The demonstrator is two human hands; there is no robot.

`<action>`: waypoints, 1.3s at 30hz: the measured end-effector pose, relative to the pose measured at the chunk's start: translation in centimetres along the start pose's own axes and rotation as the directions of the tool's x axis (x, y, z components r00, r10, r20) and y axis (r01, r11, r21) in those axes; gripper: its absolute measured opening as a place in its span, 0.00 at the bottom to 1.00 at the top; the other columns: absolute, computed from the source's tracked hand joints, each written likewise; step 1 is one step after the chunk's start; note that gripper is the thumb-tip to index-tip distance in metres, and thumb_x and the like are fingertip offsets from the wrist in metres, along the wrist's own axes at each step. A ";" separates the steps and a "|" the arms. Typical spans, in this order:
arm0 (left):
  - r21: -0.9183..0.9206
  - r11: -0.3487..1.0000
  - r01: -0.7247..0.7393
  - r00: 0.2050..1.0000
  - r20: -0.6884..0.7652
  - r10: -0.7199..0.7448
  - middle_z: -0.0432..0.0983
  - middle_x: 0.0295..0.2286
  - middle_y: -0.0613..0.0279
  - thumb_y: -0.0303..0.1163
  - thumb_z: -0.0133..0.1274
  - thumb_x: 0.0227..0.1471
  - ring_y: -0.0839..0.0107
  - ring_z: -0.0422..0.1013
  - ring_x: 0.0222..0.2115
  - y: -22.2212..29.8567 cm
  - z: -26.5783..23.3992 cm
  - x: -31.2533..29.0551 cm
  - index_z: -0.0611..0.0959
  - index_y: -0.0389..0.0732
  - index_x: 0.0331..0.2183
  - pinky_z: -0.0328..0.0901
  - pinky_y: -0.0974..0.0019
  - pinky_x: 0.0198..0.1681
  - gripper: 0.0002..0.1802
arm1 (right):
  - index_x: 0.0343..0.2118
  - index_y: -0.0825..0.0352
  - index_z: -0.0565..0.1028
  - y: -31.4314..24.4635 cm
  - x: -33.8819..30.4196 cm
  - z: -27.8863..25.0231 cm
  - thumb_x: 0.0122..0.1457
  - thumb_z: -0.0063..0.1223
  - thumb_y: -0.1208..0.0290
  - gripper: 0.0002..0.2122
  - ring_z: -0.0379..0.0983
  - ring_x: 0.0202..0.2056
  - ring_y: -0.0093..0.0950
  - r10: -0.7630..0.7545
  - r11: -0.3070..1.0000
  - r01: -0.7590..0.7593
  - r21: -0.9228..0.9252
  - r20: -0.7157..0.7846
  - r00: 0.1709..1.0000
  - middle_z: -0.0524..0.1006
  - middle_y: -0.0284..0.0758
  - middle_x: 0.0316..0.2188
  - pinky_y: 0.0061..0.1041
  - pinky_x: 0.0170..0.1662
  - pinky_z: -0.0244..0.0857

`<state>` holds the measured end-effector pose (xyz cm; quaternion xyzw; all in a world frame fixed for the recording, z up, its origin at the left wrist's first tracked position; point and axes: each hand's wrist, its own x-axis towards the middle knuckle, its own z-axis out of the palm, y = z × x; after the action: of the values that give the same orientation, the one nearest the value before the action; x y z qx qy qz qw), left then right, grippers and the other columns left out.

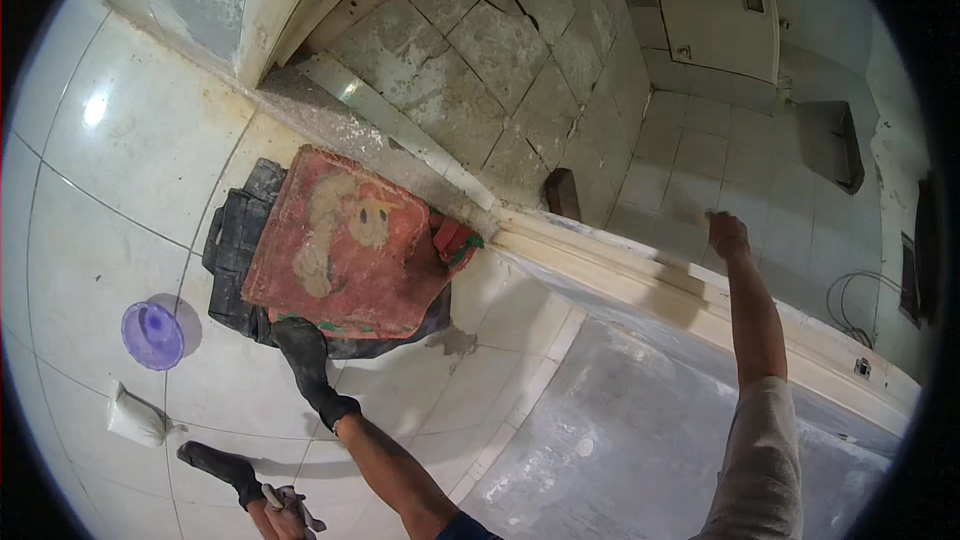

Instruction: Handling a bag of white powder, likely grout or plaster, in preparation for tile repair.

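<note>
Stretched out past the door frame (610,258), my right hand (729,237) is closed, its fingertips pinched together near the white tiled wall (690,165). Anything between those fingers is too small to make out. Low in the picture, beside my sock-covered foot, my left hand (287,513) is closed around a small object with a pale, stick-like end; its kind does not show clearly. Nearest to that hand is a white bag (135,418) lying on the floor. A round purple plastic bowl (152,335) sits a little beyond it.
One black-socked foot (305,355) touches the edge of a worn red mat (345,240) piled on black cloth (240,240). Cracked tiles (480,70) lie past the threshold, where a dark block (562,193) stands. A grey wall panel (620,430) rises beside my right arm.
</note>
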<state>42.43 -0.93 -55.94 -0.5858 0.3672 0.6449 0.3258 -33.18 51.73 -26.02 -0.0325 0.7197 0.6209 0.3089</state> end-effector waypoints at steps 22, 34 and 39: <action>-0.019 0.973 -0.228 0.953 -0.209 0.220 0.70 0.22 0.66 0.31 0.53 0.51 0.76 0.66 0.22 7.4 -2.3 -0.8 0.76 0.34 0.28 0.65 0.70 0.29 0.08 | 0.32 0.66 0.75 -8.8 8.2 -17.8 0.60 0.38 0.65 0.12 0.73 0.32 0.41 -0.180 0.973 0.232 -0.017 -0.687 0.704 0.76 0.42 0.31 0.36 0.35 0.66; 0.019 0.976 -0.218 0.940 -0.263 0.215 0.74 0.20 0.64 0.32 0.56 0.49 0.77 0.67 0.20 9.3 -2.8 -1.8 0.78 0.36 0.25 0.62 0.71 0.23 0.09 | 0.47 0.70 0.70 -25.5 -1.0 -13.5 0.58 0.41 0.53 0.24 0.61 0.54 0.40 -0.180 0.513 0.019 0.858 0.086 0.980 0.67 0.48 0.51 0.34 0.54 0.56; -0.091 0.977 -0.195 0.952 -0.258 0.166 0.72 0.20 0.65 0.30 0.55 0.50 0.77 0.67 0.22 13.6 -5.0 -3.2 0.78 0.34 0.26 0.64 0.72 0.28 0.08 | 0.42 0.77 0.70 -19.7 -0.3 -19.0 0.60 0.37 0.52 0.26 0.71 0.35 0.49 0.068 0.723 0.131 0.678 -0.259 0.964 0.74 0.53 0.35 0.41 0.38 0.65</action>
<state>33.75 -12.18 -51.72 -0.6438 0.4191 0.6136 0.1825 -32.13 29.81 -42.31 -0.0103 0.9326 0.2933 0.2099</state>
